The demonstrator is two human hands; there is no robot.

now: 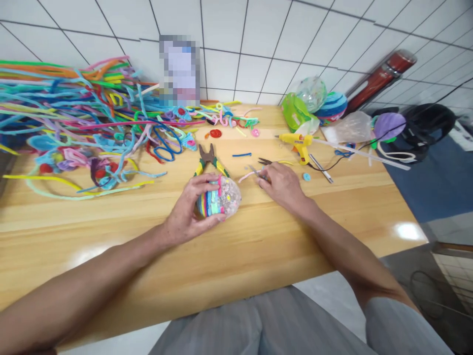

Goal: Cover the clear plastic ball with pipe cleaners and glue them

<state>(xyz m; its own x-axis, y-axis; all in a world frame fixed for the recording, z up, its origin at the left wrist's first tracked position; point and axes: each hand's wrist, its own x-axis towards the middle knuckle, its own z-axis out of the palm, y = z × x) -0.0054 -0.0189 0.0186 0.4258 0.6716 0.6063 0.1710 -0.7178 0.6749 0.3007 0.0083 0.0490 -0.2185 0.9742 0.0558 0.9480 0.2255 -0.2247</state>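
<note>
My left hand point(190, 207) grips a clear plastic ball point(221, 197) partly wrapped in rings of coloured pipe cleaner; the ball rests on the wooden table point(236, 246). My right hand point(283, 185) lies on the table just right of the ball, its fingers closed over small scissors point(263, 167) whose dark blades stick out toward the far side. A pink pipe cleaner piece point(246, 176) lies between the ball and that hand. Pliers with green-yellow handles point(209, 160) lie just behind the ball.
A big tangle of coloured pipe cleaners point(81, 123) covers the far left. A yellow glue gun point(297, 143), glue sticks point(320, 168), wrapped balls point(330, 106) and plastic bags point(349, 128) sit at the far right. The table's right edge drops to the floor.
</note>
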